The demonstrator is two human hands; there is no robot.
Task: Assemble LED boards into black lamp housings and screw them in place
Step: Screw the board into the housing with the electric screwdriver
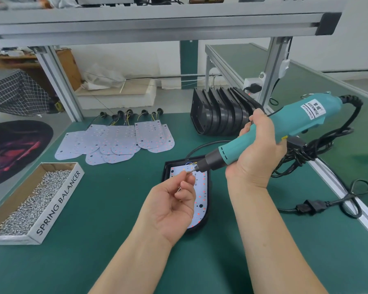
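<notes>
Seen from the head camera, a green mat covers the workbench (119, 209), which has an aluminium-edged rim on the right. One black lamp housing (165, 174) lies flat in the middle of the bench, with an LED board (201, 187) seated inside it.

The right hand (257, 149) is wrapped around a teal electric screwdriver (285, 128), tilted with its tip down over the board's far end. The left hand (172, 204) pinches a small silvery piece at that tip; it is too small to identify.

Spare LED boards (115, 141) lie fanned out on the mat at the back left, their wires trailing behind. At the back right, more housings (219, 115) stand stacked on edge. A cardboard box (57, 200) of screws (30, 204) sits at the left, and a black cord (319, 149) lies tangled at the right.

A grey framed shelf (157, 20) spans overhead. A second green table (242, 60) stands beyond the bench. A checked cloth (15, 92) and a dark rug (15, 149) lie to the left.
</notes>
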